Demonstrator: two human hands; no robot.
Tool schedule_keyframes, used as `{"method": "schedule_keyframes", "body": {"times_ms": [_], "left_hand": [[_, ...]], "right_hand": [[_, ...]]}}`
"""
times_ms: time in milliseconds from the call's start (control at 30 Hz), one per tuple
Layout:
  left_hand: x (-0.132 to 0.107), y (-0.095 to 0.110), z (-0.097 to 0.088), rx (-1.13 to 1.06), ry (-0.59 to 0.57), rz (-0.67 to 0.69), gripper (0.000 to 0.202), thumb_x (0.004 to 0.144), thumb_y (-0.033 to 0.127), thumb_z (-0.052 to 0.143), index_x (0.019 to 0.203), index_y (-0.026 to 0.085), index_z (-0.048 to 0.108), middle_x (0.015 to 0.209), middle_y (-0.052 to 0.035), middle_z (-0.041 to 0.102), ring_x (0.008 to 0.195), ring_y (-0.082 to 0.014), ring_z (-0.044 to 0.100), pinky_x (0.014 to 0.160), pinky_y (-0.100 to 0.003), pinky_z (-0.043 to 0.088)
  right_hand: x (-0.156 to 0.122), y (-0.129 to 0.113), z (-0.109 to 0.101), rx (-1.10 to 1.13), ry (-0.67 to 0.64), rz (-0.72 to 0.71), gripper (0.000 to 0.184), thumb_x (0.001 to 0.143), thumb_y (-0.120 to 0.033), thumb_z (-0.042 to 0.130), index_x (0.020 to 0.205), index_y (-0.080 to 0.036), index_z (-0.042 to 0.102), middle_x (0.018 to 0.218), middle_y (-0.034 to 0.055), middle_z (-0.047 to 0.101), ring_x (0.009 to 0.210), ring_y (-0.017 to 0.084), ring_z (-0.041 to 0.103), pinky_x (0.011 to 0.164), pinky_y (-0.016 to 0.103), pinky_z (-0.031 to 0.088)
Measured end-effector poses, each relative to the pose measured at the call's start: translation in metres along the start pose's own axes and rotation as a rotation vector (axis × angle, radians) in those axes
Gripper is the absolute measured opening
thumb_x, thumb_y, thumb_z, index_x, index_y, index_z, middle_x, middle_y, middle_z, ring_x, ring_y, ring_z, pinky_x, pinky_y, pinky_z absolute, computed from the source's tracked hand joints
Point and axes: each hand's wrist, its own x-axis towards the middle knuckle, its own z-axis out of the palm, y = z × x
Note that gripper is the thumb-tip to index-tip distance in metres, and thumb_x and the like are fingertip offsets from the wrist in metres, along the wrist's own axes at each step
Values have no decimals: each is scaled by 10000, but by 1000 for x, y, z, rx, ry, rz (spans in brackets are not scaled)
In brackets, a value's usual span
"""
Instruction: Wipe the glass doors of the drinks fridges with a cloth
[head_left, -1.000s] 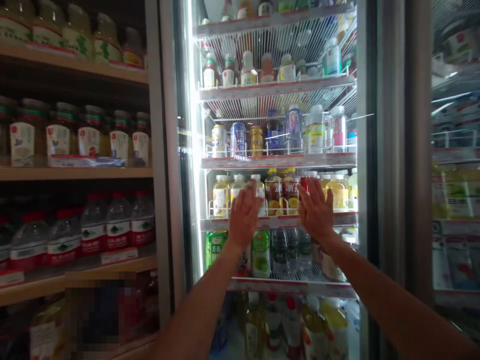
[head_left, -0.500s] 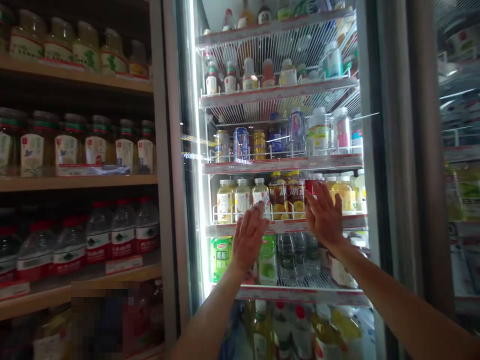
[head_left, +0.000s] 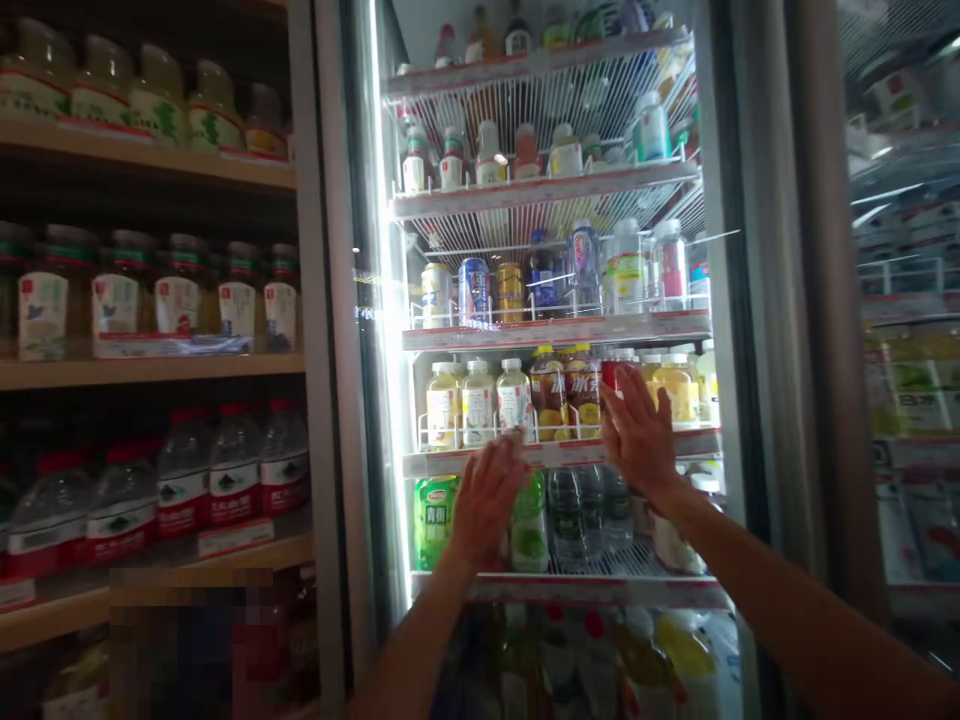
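Both my hands are raised to the glass door [head_left: 570, 270] of a lit drinks fridge. My left hand [head_left: 484, 500] is flat with its fingers stretched up, in front of the green bottles [head_left: 435, 515] and just below the shelf edge [head_left: 555, 455]. My right hand [head_left: 637, 435] is also spread flat, higher up, in front of the row of yellow and orange drink bottles [head_left: 517, 400]. Neither hand holds anything I can make out. A small pale smear shows at my left fingertips; I cannot tell what it is.
Wire shelves in the fridge carry cans [head_left: 474, 290] and several bottles. Wooden shelves [head_left: 150, 365] on the left hold jars and red-capped water bottles [head_left: 232, 470]. A metal door frame [head_left: 780, 300] and a second fridge door stand at the right.
My left hand has slid down the glass from the yellow bottles to the green ones. My right hand has stayed near the same spot. The view has shifted slightly.
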Motion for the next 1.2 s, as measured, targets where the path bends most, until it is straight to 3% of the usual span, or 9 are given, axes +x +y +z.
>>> {"method": "schedule_keyframes", "body": {"times_ms": [167, 367, 567, 633, 733, 833, 967, 1033, 1200], "left_hand": [[-11, -32, -13, 99, 229, -399, 558, 870, 132, 451, 1401, 210, 294, 1519, -78, 139, 1403, -229, 113, 1117, -439, 234], [-17, -1, -1, -24, -5, -3, 484, 852, 147, 491, 1319, 259, 426, 1486, -42, 270, 1387, -232, 187, 1116, -424, 235], [-35, -38, -19, 101, 186, -409, 544, 875, 138, 440, 1396, 203, 299, 1522, -82, 136, 1407, -219, 83, 1127, -440, 208], [-32, -27, -18, 84, 154, -338, 562, 870, 132, 439, 1404, 210, 283, 1527, -69, 107, 1405, -234, 96, 1121, -447, 227], [-30, 0, -10, 10, 2, -84, 518, 852, 131, 462, 1353, 236, 382, 1512, -51, 187, 1394, -249, 150, 1108, -437, 260], [-43, -3, -12, 4, -64, 8, 511, 839, 112, 475, 1327, 251, 420, 1492, -50, 247, 1390, -236, 168, 1105, -422, 273], [-73, -31, -28, 150, 55, -335, 608, 845, 104, 477, 1406, 228, 280, 1518, -86, 134, 1400, -244, 115, 1106, -458, 267], [-84, -25, -30, 151, 58, -417, 613, 848, 100, 460, 1416, 208, 256, 1520, -105, 111, 1401, -252, 98, 1100, -474, 274], [-96, 27, -19, -70, -184, 165, 452, 857, 164, 469, 1293, 281, 463, 1477, -13, 291, 1384, -209, 201, 1113, -400, 265]], "right_hand": [[1, -2, 0, -14, 13, 13, 620, 852, -224, 433, 1434, -259, 221, 1493, 56, 259, 1377, 226, 224, 1112, 484, 145], [0, -2, -1, -5, -2, 23, 585, 848, -229, 434, 1411, -263, 281, 1483, 55, 285, 1370, 221, 246, 1106, 472, 156], [1, -4, -2, -25, 1, 34, 527, 845, -228, 431, 1368, -234, 362, 1457, 76, 339, 1368, 220, 252, 1103, 469, 169], [1, -3, -1, -22, 2, 46, 532, 846, -231, 431, 1372, -246, 355, 1461, 68, 333, 1366, 219, 257, 1103, 470, 170], [2, -1, 0, -3, 4, 42, 559, 848, -243, 436, 1393, -269, 316, 1470, 54, 315, 1364, 229, 260, 1099, 485, 168], [-3, -3, -5, 15, -19, 35, 604, 849, -248, 452, 1419, -289, 258, 1498, 45, 250, 1368, 251, 246, 1098, 504, 152], [-30, -24, -14, 53, -110, -16, 661, 857, -238, 454, 1443, -315, 159, 1528, 31, 136, 1380, 255, 209, 1109, 499, 137], [-46, -39, -14, 68, -151, -24, 670, 864, -230, 443, 1446, -324, 125, 1529, 26, 134, 1385, 247, 194, 1109, 496, 138], [-65, -54, -9, 64, -137, 33, 661, 867, -225, 458, 1441, -334, 148, 1513, 29, 201, 1385, 240, 197, 1115, 492, 113]]}}
